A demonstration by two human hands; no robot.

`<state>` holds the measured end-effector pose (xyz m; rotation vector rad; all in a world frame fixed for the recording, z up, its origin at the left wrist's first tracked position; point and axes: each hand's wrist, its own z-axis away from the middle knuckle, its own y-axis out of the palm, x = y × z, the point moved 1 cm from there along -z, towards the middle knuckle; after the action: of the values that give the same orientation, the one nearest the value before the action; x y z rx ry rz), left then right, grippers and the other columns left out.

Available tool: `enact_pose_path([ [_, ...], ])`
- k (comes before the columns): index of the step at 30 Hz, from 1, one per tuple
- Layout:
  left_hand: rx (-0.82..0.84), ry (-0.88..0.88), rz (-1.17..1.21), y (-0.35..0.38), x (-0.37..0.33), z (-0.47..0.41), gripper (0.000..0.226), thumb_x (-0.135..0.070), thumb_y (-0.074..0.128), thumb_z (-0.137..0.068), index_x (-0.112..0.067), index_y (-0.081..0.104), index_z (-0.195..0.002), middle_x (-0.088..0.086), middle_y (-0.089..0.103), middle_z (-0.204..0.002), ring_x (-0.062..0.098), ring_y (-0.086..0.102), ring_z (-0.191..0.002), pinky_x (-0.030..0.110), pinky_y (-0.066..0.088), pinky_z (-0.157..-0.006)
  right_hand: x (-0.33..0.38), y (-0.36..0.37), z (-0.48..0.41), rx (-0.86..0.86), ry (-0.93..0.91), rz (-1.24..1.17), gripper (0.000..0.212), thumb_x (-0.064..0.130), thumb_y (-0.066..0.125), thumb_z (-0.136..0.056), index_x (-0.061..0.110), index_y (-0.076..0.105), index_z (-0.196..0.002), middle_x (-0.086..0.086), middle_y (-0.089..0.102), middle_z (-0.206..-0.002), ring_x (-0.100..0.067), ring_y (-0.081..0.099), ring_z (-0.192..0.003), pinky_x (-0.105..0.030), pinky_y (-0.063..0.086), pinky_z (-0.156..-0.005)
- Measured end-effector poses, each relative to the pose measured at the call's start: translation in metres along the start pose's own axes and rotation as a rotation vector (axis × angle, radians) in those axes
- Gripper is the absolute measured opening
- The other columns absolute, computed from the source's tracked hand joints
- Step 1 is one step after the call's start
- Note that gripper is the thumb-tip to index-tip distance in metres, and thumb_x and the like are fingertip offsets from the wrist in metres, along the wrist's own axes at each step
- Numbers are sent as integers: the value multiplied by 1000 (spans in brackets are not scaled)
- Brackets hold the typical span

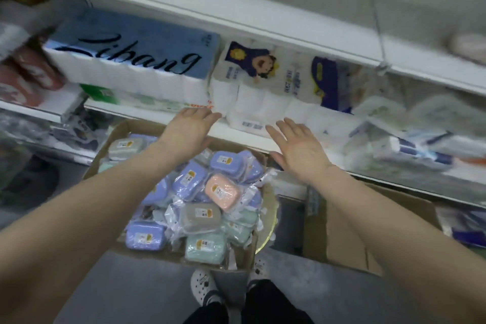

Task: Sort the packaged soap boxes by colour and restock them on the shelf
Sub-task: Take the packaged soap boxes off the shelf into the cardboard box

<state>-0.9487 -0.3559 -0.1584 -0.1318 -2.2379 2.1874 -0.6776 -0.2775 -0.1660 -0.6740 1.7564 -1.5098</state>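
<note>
A cardboard box on the floor below me holds several wrapped soap boxes: purple ones, a pink one, a grey one and mint green ones. My left hand and my right hand are stretched out above the box toward the white shelf edge. Both hands have their fingers spread and hold nothing. They reach toward a white tissue roll pack on that shelf.
A blue tissue pack lies left of the white pack, and red packs sit further left. Blurred packages fill the shelf to the right. A second cardboard box stands on the floor at right. My feet stand just behind the soap box.
</note>
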Motion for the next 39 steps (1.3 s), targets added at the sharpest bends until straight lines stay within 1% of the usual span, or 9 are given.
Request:
enact_pose_path([
  [7, -209, 266, -70, -103, -87, -75, 56, -33, 73, -81, -13, 56, -130, 11, 62, -121, 35, 59, -102, 43, 50, -84, -107, -94, 44, -216, 159, 157, 61, 40, 63, -88, 9, 51, -139, -19, 56, -133, -38, 49, -128, -48, 39, -103],
  [14, -392, 426, -32, -177, -218, -157, 50, -29, 75, -78, -13, 61, -123, 10, 64, -115, 34, 61, -100, 38, 49, -82, -238, -156, 106, -343, 323, 284, 56, 42, 50, -90, 10, 50, -137, -17, 57, -129, -38, 49, -125, -48, 35, -102],
  [16, -413, 452, 11, -187, -261, -182, 51, -32, 71, -83, -14, 57, -129, 9, 61, -123, 33, 57, -107, 38, 47, -85, -280, -166, 127, -356, 367, 299, 58, 42, 55, -89, 11, 48, -137, -17, 56, -128, -38, 49, -124, -47, 36, -100],
  [21, -380, 467, 42, -188, -364, -253, 61, -42, 59, -91, -17, 41, -143, 6, 47, -140, 29, 44, -125, 38, 41, -95, -378, -169, 181, -323, 499, 311, 65, 45, 49, -88, 10, 44, -143, -18, 52, -135, -37, 46, -129, -48, 39, -99],
  [28, -293, 364, 47, -161, -445, -337, 74, -51, 60, -87, -18, 32, -147, 9, 33, -152, 28, 31, -139, 37, 26, -112, -493, -150, 225, -229, 572, 298, 75, 35, 77, -74, 8, 47, -138, -18, 54, -127, -39, 51, -120, -47, 43, -94],
  [31, -280, 292, 50, -150, -450, -358, 74, -55, 61, -83, -19, 37, -143, 7, 44, -144, 28, 45, -128, 37, 31, -106, -539, -143, 219, -174, 584, 236, 83, 26, 82, -68, 6, 47, -140, -22, 52, -135, -43, 48, -126, -52, 45, -94],
  [34, -256, 256, 28, -144, -446, -367, 68, -52, 65, -80, -20, 46, -137, 7, 54, -134, 31, 54, -117, 38, 41, -99, -574, -140, 199, -149, 573, 223, 80, 22, 80, -74, 10, 43, -144, -21, 46, -142, -43, 44, -130, -53, 45, -96],
  [37, -299, 280, 42, -144, -438, -367, 57, -49, 73, -75, -12, 63, -117, 15, 67, -107, 36, 65, -90, 39, 51, -79, -600, -136, 167, -86, 614, 171, 82, 36, 69, -87, 24, 23, -154, -11, 21, -159, -35, 19, -146, -49, 26, -113],
  [39, -338, 284, 42, -150, -433, -361, 53, -47, 73, -75, -12, 63, -114, 14, 69, -97, 35, 66, -81, 35, 50, -70, -613, -133, 146, -15, 606, 182, 89, 38, 69, -86, 28, 15, -156, -6, 11, -162, -32, 5, -150, -47, 17, -117],
])
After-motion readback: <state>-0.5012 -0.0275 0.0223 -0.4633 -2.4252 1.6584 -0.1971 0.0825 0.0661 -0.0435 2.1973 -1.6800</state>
